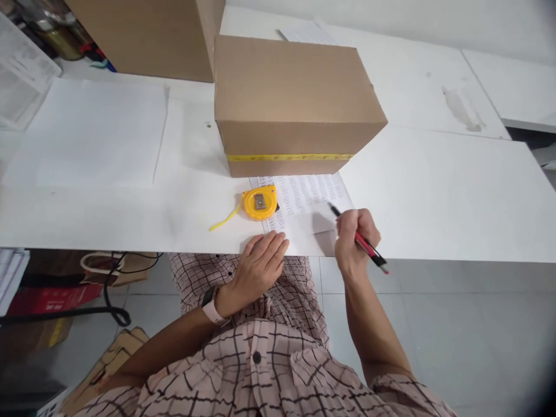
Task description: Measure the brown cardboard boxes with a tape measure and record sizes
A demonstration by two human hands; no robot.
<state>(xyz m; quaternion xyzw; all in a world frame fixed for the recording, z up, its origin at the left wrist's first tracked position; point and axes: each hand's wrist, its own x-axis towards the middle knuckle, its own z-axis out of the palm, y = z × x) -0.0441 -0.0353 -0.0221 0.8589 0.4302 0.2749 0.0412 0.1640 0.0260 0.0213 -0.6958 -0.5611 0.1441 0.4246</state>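
My right hand grips a red and black pen, its dark tip pointing up and left over a printed sheet of paper. Columns of small print cover part of that sheet, and its far edge runs under or behind a cardboard box. At the table's front edge my left hand lies flat, fingers together and stretched out, fingertips at the sheet's lower left. Just beyond it sits a yellow tape measure with a yellow strap trailing left. Yellow tape with dark marks runs along the box's near side.
A larger cardboard box stands at the back left. Blank white paper lies on the left of the white table. Jars and a clear plastic container stand in the far left corner. A black cable hangs below the table.
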